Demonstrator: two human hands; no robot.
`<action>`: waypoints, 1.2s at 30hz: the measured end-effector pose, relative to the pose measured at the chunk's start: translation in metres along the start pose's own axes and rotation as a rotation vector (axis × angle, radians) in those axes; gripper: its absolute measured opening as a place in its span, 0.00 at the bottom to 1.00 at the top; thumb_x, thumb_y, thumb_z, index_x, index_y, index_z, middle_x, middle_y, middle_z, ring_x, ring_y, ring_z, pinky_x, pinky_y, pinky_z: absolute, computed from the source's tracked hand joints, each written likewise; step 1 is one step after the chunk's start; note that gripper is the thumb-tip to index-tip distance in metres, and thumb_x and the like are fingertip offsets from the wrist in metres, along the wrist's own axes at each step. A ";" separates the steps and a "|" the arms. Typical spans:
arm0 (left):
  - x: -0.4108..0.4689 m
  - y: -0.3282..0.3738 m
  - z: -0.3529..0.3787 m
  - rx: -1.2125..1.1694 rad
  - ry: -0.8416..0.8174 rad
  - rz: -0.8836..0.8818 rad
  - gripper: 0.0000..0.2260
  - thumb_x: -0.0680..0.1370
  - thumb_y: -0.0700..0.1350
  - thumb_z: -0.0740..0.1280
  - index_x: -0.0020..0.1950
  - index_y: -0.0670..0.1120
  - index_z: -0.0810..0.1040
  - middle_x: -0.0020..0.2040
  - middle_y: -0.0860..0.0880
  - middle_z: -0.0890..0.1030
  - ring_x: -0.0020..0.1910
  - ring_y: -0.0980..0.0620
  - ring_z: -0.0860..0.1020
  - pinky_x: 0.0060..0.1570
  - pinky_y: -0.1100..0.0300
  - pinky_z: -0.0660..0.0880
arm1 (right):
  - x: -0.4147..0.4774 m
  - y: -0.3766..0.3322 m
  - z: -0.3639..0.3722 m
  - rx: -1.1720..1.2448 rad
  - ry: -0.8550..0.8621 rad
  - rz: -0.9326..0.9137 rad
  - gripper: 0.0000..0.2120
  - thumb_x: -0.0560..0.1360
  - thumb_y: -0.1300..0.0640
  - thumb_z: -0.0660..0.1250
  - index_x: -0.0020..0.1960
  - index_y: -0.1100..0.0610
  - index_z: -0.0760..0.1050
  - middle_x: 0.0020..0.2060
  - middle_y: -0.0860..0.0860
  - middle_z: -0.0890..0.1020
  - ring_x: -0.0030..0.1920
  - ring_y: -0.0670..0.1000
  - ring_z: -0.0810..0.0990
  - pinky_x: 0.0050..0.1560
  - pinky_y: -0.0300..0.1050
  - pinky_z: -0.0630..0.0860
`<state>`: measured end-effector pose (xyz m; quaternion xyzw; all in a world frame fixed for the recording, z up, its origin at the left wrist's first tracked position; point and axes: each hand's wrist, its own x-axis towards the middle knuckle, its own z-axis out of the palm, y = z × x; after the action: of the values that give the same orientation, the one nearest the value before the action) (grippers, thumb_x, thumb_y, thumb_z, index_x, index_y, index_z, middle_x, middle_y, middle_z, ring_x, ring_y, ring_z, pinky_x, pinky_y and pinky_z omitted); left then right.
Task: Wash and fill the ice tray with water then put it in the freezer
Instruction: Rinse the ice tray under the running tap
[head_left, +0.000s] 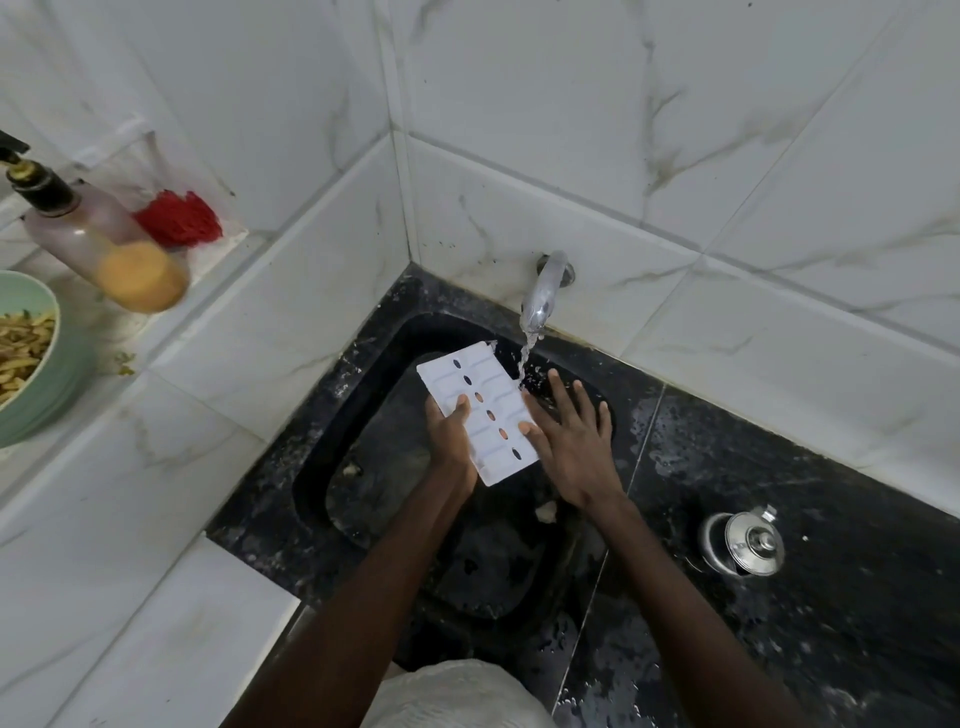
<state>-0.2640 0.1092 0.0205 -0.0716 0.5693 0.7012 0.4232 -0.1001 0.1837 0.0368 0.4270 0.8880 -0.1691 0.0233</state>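
A white plastic ice tray (478, 413) is held over the black sink (374, 499), with its underside facing up and a row of oval holes along its middle. My left hand (451, 434) grips its left edge, fingers curled over the top. My right hand (569, 447) lies against the tray's right edge, thumb on the tray and fingers spread. Water runs from the chrome tap (545, 291) and falls just past the tray's far right corner, near my right fingertips.
A steel kettle (745, 540) stands on the wet black counter at the right. On the white ledge at the left are a pump bottle (98, 244), a red scrubber (179, 218) and a green bowl of food (31, 353). White tiled walls close the corner.
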 end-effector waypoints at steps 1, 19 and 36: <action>-0.001 0.000 0.001 -0.008 -0.007 0.006 0.15 0.84 0.38 0.64 0.71 0.41 0.71 0.61 0.40 0.83 0.50 0.43 0.85 0.38 0.52 0.83 | -0.001 -0.002 0.001 -0.030 -0.012 -0.028 0.27 0.84 0.33 0.42 0.82 0.37 0.51 0.83 0.44 0.40 0.83 0.54 0.38 0.80 0.66 0.39; -0.004 -0.006 -0.001 0.108 -0.180 -0.090 0.16 0.83 0.41 0.67 0.71 0.46 0.73 0.60 0.41 0.84 0.56 0.37 0.84 0.54 0.36 0.82 | 0.019 0.007 -0.009 -0.091 -0.056 -0.116 0.30 0.84 0.34 0.41 0.83 0.42 0.49 0.83 0.42 0.42 0.83 0.52 0.37 0.80 0.66 0.38; -0.009 -0.004 -0.002 0.173 -0.226 -0.112 0.16 0.83 0.40 0.66 0.71 0.46 0.74 0.62 0.41 0.84 0.57 0.37 0.84 0.52 0.39 0.82 | 0.030 0.003 -0.003 -0.115 -0.132 -0.239 0.34 0.85 0.34 0.41 0.84 0.51 0.42 0.82 0.45 0.43 0.82 0.49 0.34 0.80 0.57 0.33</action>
<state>-0.2568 0.1031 0.0224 0.0129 0.5715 0.6284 0.5275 -0.1160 0.2089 0.0336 0.3043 0.9373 -0.1469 0.0856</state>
